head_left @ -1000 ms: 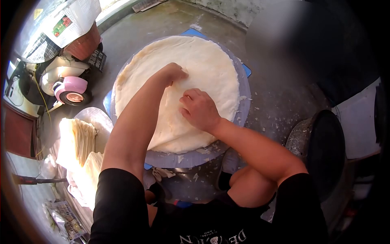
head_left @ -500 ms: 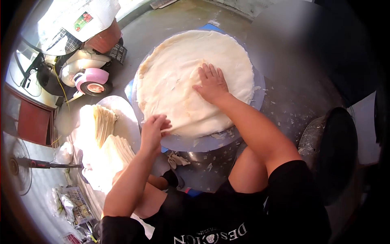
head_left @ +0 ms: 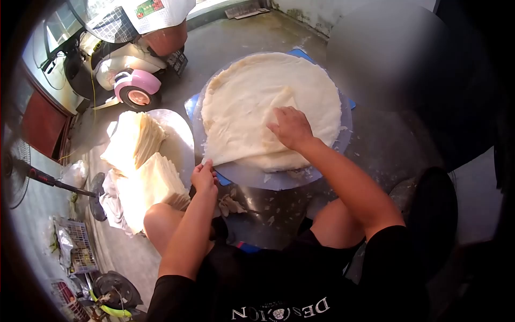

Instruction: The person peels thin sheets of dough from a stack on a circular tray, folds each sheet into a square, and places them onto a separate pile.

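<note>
In the head view, a big round stack of pale, thin dough sheets (head_left: 252, 91) lies on a round board (head_left: 252, 180). My left hand (head_left: 205, 178) is closed, pinching the edge of the top dough sheet and drawing it out past the stack's near-left side. Near the middle of the stack, my right hand (head_left: 292, 129) has its fingers curled down onto the same sheet, beside a raised, folded flap (head_left: 284, 98). Its fingertips are partly hidden against the dough.
Folded stacks of pale sheets (head_left: 153, 182) sit at my left, partly on a round white board (head_left: 179, 137). A pink-fendered wheel (head_left: 138, 88) stands beyond them. A fan (head_left: 40, 174) and a plastic basket (head_left: 83, 244) are at far left; a large dark round object (head_left: 433, 214) is at right.
My left hand has closed on the sheet's edge and pulled it toward me, outward. My right hand has gone from flat with spread fingers to curled, slightly nearer me. The view has shifted.
</note>
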`<state>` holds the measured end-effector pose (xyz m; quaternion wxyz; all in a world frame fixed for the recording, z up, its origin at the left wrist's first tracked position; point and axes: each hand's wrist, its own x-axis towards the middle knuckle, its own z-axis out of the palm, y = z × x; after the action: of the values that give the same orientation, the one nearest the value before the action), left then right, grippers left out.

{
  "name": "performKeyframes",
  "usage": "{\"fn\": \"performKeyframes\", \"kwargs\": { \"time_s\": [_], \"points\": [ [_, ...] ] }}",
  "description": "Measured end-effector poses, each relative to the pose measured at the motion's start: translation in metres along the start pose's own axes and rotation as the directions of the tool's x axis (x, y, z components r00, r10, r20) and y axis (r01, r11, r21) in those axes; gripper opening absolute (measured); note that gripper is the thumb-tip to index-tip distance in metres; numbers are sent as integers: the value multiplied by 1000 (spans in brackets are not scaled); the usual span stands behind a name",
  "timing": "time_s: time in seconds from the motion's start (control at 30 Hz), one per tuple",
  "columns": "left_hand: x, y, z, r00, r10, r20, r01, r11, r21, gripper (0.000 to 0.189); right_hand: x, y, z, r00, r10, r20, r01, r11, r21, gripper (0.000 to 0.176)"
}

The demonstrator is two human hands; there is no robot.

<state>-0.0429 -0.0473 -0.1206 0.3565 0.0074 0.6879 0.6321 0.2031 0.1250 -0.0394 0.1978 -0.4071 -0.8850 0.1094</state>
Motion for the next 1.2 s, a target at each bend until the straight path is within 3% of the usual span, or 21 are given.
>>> {"fn": "performKeyframes", "kwargs": {
  "time_s": [0.03,0.13,0.23,0.3,0.33,0.4,0.43,0.53,0.67,0.7,0.73,0.8,0.83,0.9,0.93,1.0,1.07,1.1,1.13,1.17,1.2],
  "points": [
    [2,-2,-1,1000,-3,4,3,1000,3,26,-6,-6,-4,1000,5,0,-5,1000,-2,50],
    [0,3,2,999,19,26,-18,999,-42,23,-35,-31,-10,956,8,295,13,998,-68,46],
    [-15,16,9,997,58,45,-51,988,-144,22,-66,-53,10,982,-77,171,98,988,-118,54],
    [-13,16,8,953,295,65,-291,954,-68,22,-81,-61,33,990,-81,118,97,986,-137,61],
    [-19,22,13,952,297,75,-293,954,-56,22,-87,-64,42,993,-95,66,105,982,-159,67],
    [-31,37,32,830,546,113,-540,838,-79,19,-95,-68,55,997,-65,43,71,985,-154,71],
    [-36,45,43,827,547,126,-542,837,-72,19,-97,-69,58,998,-49,26,53,986,-157,76],
    [-56,67,83,571,701,427,-802,587,108,16,-101,-69,66,997,-42,-65,34,991,-127,77],
    [-98,57,156,362,590,722,-920,350,174,15,-104,-70,73,992,-24,-124,13,996,-84,74],
    [-103,47,170,312,540,781,-943,275,187,16,-107,-69,74,988,11,-155,7,993,115,70],
    [-102,33,184,314,466,827,-947,210,242,16,-108,-67,73,983,53,-178,4,952,307,67],
    [-101,16,199,335,286,898,-942,92,323,20,-104,-64,73,976,58,-210,26,926,377,61],
    [-101,13,202,330,282,901,-944,94,316,20,-102,-62,73,969,61,-240,55,893,447,55],
    [-102,12,203,376,200,905,-926,129,356,26,-100,-58,69,979,77,-188,13,900,436,47],
    [-102,20,200,411,196,890,-902,231,365,36,-100,-58,65,987,89,-137,-22,903,429,40],
    [-90,30,189,397,301,867,-886,371,277,29,-99,-64,46,985,113,-128,-62,934,352,19],
    [-70,32,171,414,360,836,-860,457,229,25,-95,-59,23,985,108,-134,-69,962,264,14],
    [-63,32,157,364,358,860,-920,283,272,25,-91,-53,16,987,88,-135,-65,984,167,12],
    [-60,29,144,321,348,881,-947,102,305,26,-85,-43,19,928,80,-363,-21,987,162,9],
    [-56,21,136,332,356,874,-943,106,315,26,-79,-31,18,913,90,-398,-44,991,123,9],
    [-52,12,128,225,408,885,-971,18,239,28,-74,-21,16,896,98,-433,-68,994,85,10]
  ]
}}
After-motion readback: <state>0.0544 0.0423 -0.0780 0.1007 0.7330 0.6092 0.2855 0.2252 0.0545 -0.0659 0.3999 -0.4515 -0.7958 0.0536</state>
